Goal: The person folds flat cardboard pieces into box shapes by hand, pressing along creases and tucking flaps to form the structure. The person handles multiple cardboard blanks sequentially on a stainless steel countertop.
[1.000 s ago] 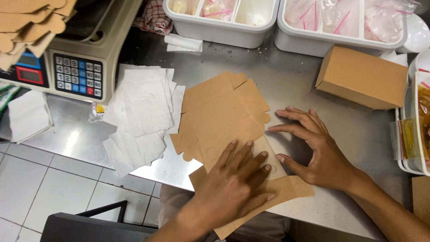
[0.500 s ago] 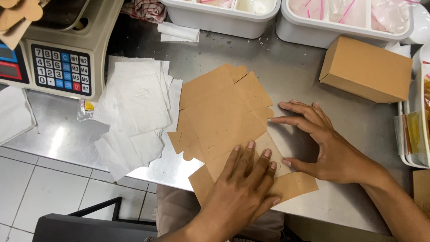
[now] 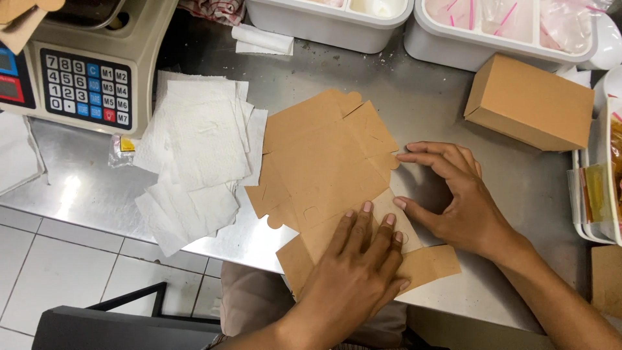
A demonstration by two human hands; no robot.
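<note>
Both hands rest on flat die-cut cardboard box blanks (image 3: 327,162) in the centre of the frame, on a steel counter (image 3: 427,97). Left hand (image 3: 353,275), lower centre, lies palm down with fingers spread, pressing flat on the lowest blank (image 3: 424,266) of the loose stack; it grips nothing. Right hand (image 3: 463,201), centre right, is arched, its fingertips touching the right edge of the upper blanks and its thumb set near the left hand's fingertips, half-curled around bare counter rather than closed on anything. Step in hand, as judged: one blank is being separated or squared up before folding, the left hand pinning it while the right works the edge. Next move would likely call for lifting a side panel along its crease while the palm keeps the base from sliding on the smooth metal. Already folded, a brown box (image 3: 528,100) stands at upper right, well apart. Loose white paper sheets (image 3: 194,149) lie just left of the blanks, a weighing scale (image 3: 84,78) at upper left, and white bins (image 3: 414,26) along the top.
</note>
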